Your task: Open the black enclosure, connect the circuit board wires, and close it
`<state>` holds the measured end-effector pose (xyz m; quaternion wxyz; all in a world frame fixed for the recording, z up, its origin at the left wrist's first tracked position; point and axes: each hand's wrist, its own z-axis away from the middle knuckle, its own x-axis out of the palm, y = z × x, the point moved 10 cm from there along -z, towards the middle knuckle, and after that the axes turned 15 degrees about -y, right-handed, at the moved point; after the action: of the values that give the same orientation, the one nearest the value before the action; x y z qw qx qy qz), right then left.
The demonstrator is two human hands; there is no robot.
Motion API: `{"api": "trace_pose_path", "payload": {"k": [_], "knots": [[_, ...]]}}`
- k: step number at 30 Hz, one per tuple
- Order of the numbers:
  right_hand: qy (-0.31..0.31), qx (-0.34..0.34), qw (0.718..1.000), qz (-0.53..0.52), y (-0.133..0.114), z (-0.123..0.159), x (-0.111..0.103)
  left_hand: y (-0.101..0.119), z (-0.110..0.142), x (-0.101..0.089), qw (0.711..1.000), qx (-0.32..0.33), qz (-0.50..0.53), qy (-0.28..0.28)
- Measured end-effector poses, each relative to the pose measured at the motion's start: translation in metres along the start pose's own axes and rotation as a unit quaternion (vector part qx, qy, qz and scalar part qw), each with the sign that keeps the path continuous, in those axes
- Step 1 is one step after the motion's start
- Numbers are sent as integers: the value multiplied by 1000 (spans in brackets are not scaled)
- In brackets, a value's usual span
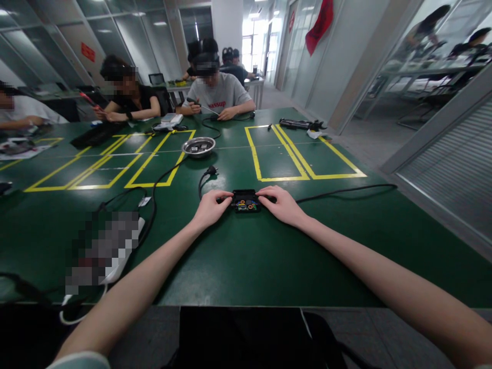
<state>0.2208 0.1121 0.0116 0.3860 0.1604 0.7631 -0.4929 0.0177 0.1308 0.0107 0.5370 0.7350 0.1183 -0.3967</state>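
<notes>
A small black electronics case [246,209] lies uncovered on the green table, its circuit board with orange ring-shaped parts showing. Thumb and fingers of my left hand [212,207] close on the case's left end, while my right hand [280,203] pinches its right end. Just beyond the left hand is a black power plug [211,171] whose cord runs down behind that hand. Another black cable [338,192] stretches over the table from behind my right hand. My fingertips partly cover both ends of the case.
Farther back stands a metal bowl [199,147] with small parts. A white power strip [125,251], partly blurred out, lies at left with cables. Yellow tape [284,179] marks the green table [230,266]. Black tools [302,124] lie at the far right; co-workers sit opposite.
</notes>
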Motion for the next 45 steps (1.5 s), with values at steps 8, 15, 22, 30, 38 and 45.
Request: {"api": "trace_pose_path", "payload": {"k": [8,15,22,30,38,45], "knots": [[7,3,996,-85,5,1,-7,8,2,-2,998,39,42,8],[15,3,994,-108,6,1,-8,8,1,-1,998,39,42,2],[25,-8,993,-118,5,4,-11,10,4,-3,997,39,61,11],[34,-16,992,-122,4,5,-10,13,6,-8,997,36,58,23],[43,-16,989,-139,0,8,-15,17,9,-11,996,48,75,31],[44,-27,988,-148,-8,12,-19,16,13,-13,996,37,72,47]]}}
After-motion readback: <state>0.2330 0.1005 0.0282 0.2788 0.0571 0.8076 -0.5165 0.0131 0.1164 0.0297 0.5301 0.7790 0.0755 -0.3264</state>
